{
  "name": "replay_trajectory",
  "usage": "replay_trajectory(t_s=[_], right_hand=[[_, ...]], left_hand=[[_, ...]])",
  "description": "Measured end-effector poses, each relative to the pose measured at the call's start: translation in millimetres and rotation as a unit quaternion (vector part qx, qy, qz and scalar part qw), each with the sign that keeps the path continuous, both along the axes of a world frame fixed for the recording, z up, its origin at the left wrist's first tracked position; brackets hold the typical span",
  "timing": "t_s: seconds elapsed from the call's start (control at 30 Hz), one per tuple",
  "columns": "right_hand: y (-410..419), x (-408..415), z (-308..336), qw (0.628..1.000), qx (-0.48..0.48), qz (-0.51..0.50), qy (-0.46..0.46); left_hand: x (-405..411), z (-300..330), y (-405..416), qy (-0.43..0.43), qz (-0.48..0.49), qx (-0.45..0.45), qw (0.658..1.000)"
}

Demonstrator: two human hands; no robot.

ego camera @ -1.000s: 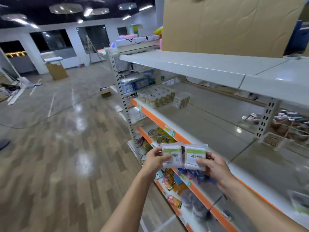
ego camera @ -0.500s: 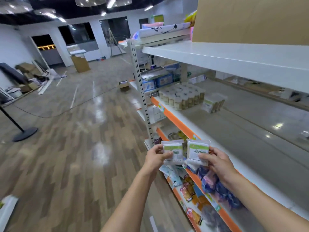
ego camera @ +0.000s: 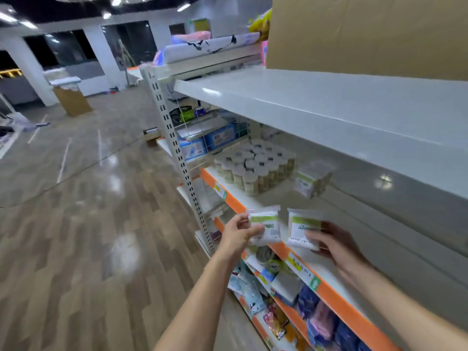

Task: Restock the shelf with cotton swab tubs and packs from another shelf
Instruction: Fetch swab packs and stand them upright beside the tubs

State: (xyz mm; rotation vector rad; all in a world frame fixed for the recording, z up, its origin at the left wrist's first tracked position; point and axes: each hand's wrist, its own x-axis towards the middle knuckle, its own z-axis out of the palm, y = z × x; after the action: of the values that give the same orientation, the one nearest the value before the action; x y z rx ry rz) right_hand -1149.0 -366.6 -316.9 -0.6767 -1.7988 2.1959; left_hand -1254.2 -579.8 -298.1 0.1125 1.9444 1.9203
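My left hand grips a clear cotton swab pack with a green label in front of the orange edge of the middle shelf. My right hand holds a second, matching pack just over that shelf's front. The two packs are slightly apart. Farther along the same shelf stand several round cotton swab tubs with white lids in a tight block. Beside them a short row of cotton swab packs stands on edge.
A white upper shelf overhangs the middle one and carries a big cardboard box. Lower shelves hold snack bags and dark pouches. A slotted upright marks the bay's end. Wooden floor opens to the left.
I have moved closer along the shelf towards the tubs. Both hands have risen and spread, so the two packs now sit apart, the right one over the shelf.
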Motion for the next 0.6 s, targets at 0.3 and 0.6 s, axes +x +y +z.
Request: replay_trajectory(t_s=[0.3,0.6], right_hand=[[32.7,-11.7,-5.0,0.996,-0.005,-0.094,-0.006],[39.0,-36.9,-12.4,0.977,-0.009,-0.213,0.012]], left_hand=[[-67.2,-12.1,68.7,0.066,-0.074,-0.057,0.993],[-136.2,-29.4,125.3,0.118,-0.16,-0.082,0.977]])
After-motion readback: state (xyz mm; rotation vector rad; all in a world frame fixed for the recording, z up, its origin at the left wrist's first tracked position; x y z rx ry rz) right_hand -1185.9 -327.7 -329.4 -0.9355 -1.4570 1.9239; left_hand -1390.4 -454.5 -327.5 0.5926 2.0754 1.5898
